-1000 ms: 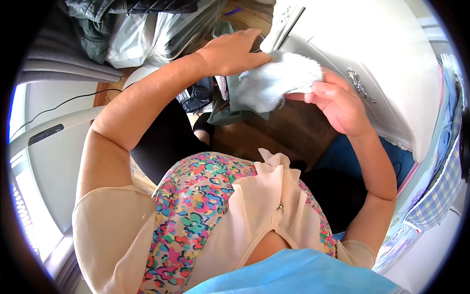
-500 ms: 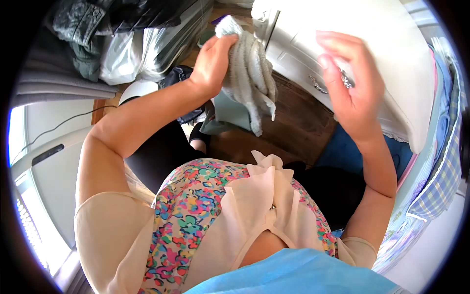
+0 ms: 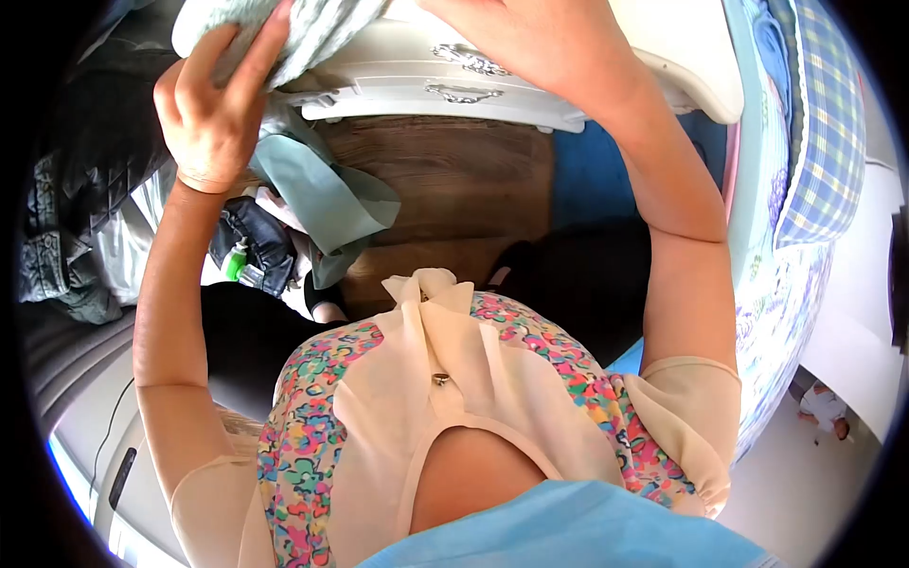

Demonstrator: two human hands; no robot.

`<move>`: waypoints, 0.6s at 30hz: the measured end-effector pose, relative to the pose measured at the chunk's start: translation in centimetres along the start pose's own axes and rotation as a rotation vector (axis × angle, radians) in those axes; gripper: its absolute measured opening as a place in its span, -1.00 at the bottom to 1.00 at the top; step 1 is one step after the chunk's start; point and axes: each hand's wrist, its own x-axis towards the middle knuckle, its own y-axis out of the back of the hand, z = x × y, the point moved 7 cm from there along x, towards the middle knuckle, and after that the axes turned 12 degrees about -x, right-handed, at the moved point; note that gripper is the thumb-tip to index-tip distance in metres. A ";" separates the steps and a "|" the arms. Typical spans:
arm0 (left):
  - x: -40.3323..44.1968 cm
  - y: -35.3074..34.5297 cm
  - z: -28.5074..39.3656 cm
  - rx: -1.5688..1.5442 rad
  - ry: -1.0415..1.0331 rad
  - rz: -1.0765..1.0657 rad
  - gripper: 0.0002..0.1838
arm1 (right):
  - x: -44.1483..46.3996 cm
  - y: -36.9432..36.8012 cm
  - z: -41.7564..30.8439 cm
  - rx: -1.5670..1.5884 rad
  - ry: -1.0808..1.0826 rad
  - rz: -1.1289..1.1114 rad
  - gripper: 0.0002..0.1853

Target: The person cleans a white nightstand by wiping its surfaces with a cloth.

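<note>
Pale grey-green and ribbed, the cloth (image 3: 327,36) lies at the upper left of the frame, beside the white dresser's (image 3: 379,78) drawer fronts in the view and partly cut off by the top edge. The left hand (image 3: 213,109) seems to grasp it, fingers laid across the pile, thumb hidden. The right hand (image 3: 559,38) reaches the top centre, its fingertips out of frame, so I cannot tell whether it holds anything. The cloth should handle light, soft and floppy, unlikely to slip or break; a gathered fold or two opposite corners would give the surest hold. No brand or writing is legible; the green bottle (image 3: 237,257), left of centre, is too small to read.
</note>
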 end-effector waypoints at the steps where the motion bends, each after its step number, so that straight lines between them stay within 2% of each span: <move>1: -2.3 -1.6 -0.7 -0.132 -0.025 -0.101 -0.45 | -0.5 0.4 -0.2 -0.005 -0.008 -0.001 -0.46; 2: -4.2 -3.2 -0.9 -0.253 -0.063 -0.199 -0.48 | -1.1 1.5 -0.6 -0.008 -0.014 0.004 -0.47; 5: -6.9 -5.4 -0.5 -0.256 0.017 -0.234 -0.54 | -1.0 1.3 -0.5 -0.014 -0.038 -0.012 -0.48; 8: -5.1 -3.6 -0.4 -0.431 0.375 -0.196 -0.45 | -1.1 0.6 0.4 -0.024 -0.064 -0.025 -0.49; 9: -4.6 -2.7 -0.3 -0.510 0.452 -0.088 -0.45 | -0.9 0.5 0.7 -0.019 -0.055 -0.018 -0.49; 10: -3.7 -2.3 -0.1 -0.461 0.487 -0.092 -0.48 | -0.8 0.4 0.5 -0.007 -0.053 -0.008 -0.49; 12: -3.9 -2.7 0.6 -0.388 0.404 -0.140 -0.44 | -0.5 0.0 -0.9 0.046 -0.056 -0.039 -0.49; 14: -6.4 -5.0 1.2 -0.316 0.476 -0.191 -0.36 | -0.1 -0.2 -1.3 0.078 -0.045 -0.020 -0.52; 16: -9.8 -7.9 2.0 -0.387 0.561 -0.248 -0.31 | 0.1 -0.9 -0.9 0.117 -0.024 -0.027 -0.53; 18: -12.7 -9.8 4.0 -0.471 0.788 -0.301 -0.38 | 0.0 -0.8 -1.3 0.123 -0.018 -0.031 -0.54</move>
